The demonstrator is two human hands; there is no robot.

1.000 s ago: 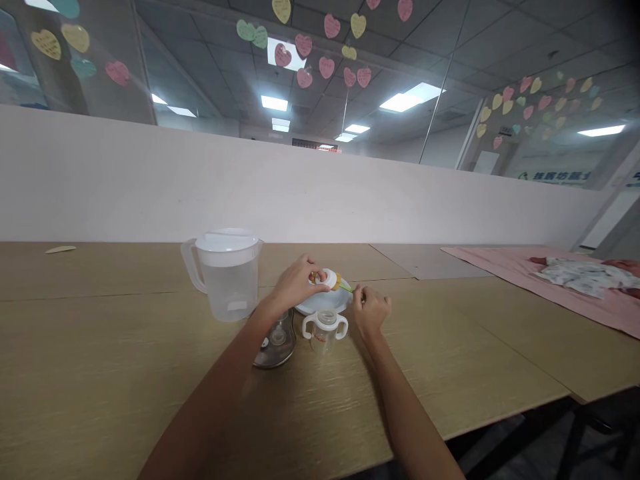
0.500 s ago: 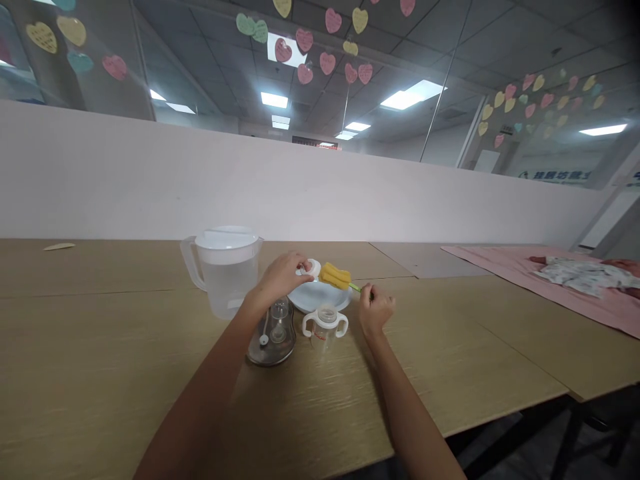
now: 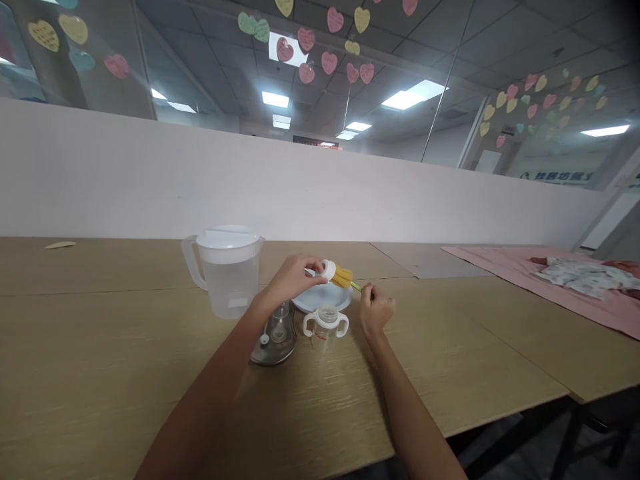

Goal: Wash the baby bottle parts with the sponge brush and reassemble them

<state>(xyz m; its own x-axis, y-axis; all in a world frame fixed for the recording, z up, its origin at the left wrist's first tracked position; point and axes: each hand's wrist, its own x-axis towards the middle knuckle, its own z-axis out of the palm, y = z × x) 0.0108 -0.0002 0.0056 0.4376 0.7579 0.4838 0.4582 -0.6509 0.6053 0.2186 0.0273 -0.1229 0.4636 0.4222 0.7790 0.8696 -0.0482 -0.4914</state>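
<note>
My left hand (image 3: 299,275) grips a white ring-shaped cap (image 3: 329,269) above a pale bowl (image 3: 320,299). The head of a yellow sponge brush (image 3: 344,277) meets the cap's open side, its tip hidden by the cap. My right hand (image 3: 376,308) is closed round the brush's green handle. Just below the bowl stands a clear bottle with two white handles (image 3: 326,325), its top open. Left of it, a metal tray (image 3: 273,353) holds clear bottle parts and a small white piece; my left forearm partly covers it.
A lidded clear pitcher (image 3: 229,280) with liquid stands left of the tray. On the wooden table (image 3: 125,360), a pink cloth (image 3: 480,263) with a patterned garment (image 3: 575,275) lies at the right. A low white wall (image 3: 310,193) runs behind.
My left hand has moved right with the cap, bringing it against the brush head and over its tip. My right hand has barely moved.
</note>
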